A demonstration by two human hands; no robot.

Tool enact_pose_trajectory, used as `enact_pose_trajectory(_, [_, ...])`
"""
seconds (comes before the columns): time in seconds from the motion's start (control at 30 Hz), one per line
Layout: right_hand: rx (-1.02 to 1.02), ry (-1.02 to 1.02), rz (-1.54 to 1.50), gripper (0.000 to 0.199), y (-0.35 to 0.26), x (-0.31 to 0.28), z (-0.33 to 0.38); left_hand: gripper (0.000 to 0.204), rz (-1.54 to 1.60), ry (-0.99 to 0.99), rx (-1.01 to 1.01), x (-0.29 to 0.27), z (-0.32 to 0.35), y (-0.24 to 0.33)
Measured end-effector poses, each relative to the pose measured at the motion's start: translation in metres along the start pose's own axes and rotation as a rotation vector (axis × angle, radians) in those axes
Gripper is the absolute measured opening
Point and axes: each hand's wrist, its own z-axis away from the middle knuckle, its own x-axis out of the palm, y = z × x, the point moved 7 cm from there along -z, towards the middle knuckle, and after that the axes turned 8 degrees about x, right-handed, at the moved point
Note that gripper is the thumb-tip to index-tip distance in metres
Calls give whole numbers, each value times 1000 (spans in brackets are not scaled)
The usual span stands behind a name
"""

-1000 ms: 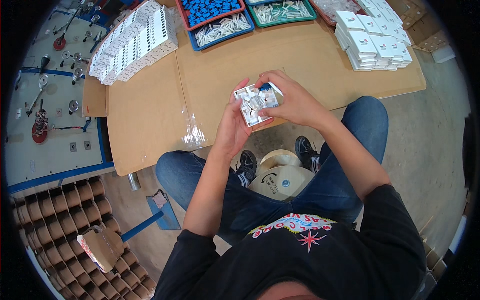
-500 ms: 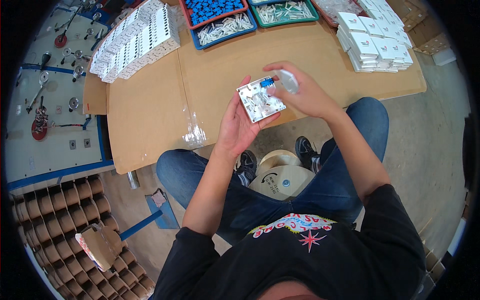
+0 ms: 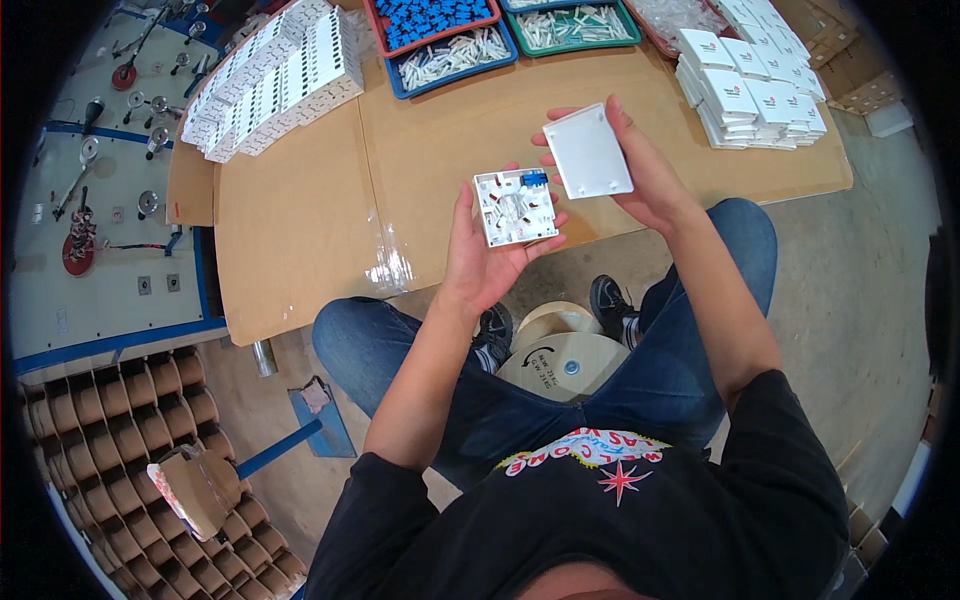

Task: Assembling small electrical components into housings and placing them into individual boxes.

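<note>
My left hand [image 3: 487,255] holds a square white plastic box base [image 3: 490,222] from below, fingers wrapped round its edges. Its open side faces up, showing a blue connector piece [image 3: 534,180] at the far right corner and small white and clear parts inside. Just to the right, my right hand [image 3: 643,172] grips a flat white square cover [image 3: 588,155] by its right and far edges. The cover is tilted, its inner face toward me, with small pegs at the corners. Cover and base are apart, both above the near part of the table.
On the cardboard-covered table [image 3: 290,220], stacked white boxes [image 3: 285,90] stand back left and stacked white covers [image 3: 745,90] back right. Trays hold blue parts [image 3: 430,22], white tubes [image 3: 455,60] and more white pieces [image 3: 570,28]. Below me is a wooden spool [image 3: 565,365].
My right hand has lifted away from the base and turned the cover broad side into view. The base in my left hand has been levelled and shifted slightly left.
</note>
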Motion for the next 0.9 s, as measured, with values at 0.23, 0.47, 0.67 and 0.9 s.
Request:
enact_pose_trajectory(0.23, [18,-109,-216,65,5,4,-1,59,-26,41,7,-2,0,-1])
enact_pose_trajectory(0.47, [-234,0,268,57,8,8,-1,62,-86,84,4,-8,0,-7])
enact_pose_trajectory(0.67, [-644,72,1049,72,13,47,18,67,-121,107,33,-10,1,-10])
enact_pose_trajectory(0.9, [-698,-11,1109,73,26,58,15,65,-191,191,53,-16,3,-8])
